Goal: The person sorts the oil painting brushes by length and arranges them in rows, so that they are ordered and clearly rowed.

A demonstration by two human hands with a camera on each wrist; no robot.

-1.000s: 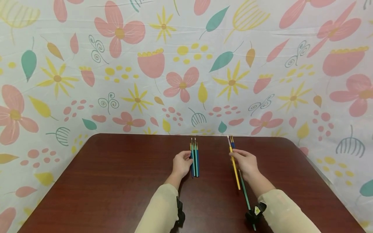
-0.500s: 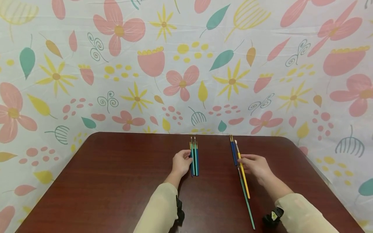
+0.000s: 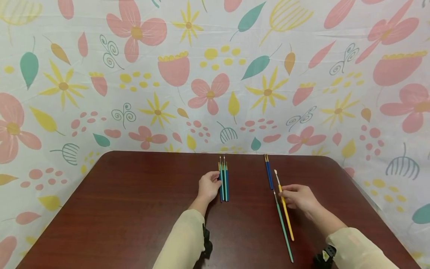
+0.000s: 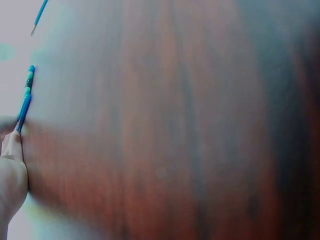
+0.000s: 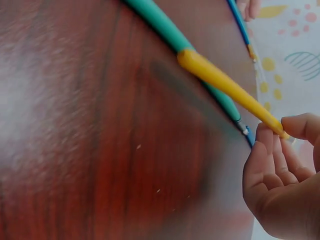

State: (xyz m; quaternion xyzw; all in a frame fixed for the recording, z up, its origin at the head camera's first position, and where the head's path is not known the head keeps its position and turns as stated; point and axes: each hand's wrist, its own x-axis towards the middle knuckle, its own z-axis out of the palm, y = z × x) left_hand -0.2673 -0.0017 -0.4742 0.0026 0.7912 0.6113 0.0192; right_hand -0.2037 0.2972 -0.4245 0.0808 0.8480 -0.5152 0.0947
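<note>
A yellow paintbrush (image 3: 287, 216) is pinched between thumb and fingers of my right hand (image 3: 300, 198), its bristles pointing away from me. Seen from the right wrist, its yellow handle (image 5: 225, 85) crosses over a green paintbrush (image 5: 160, 25). That green paintbrush (image 3: 283, 226) lies on the table left of the yellow one. Beyond it are blue paintbrushes (image 3: 269, 175) side by side. My left hand (image 3: 208, 186) grips the left edge of a row of blue and teal paintbrushes (image 3: 224, 188), thumb and fingertips at the outermost blue one (image 4: 25, 106).
The dark red-brown wooden table (image 3: 134, 209) extends to both sides of the hands. Behind its far edge hangs a white cloth (image 3: 208, 41) printed with flowers and leaves. Black straps circle both wrists, below the pale sleeves (image 3: 183, 239).
My right hand has moved right and toward me with the yellow paintbrush, away from the blue paintbrushes at the back. My left hand has stayed at its row.
</note>
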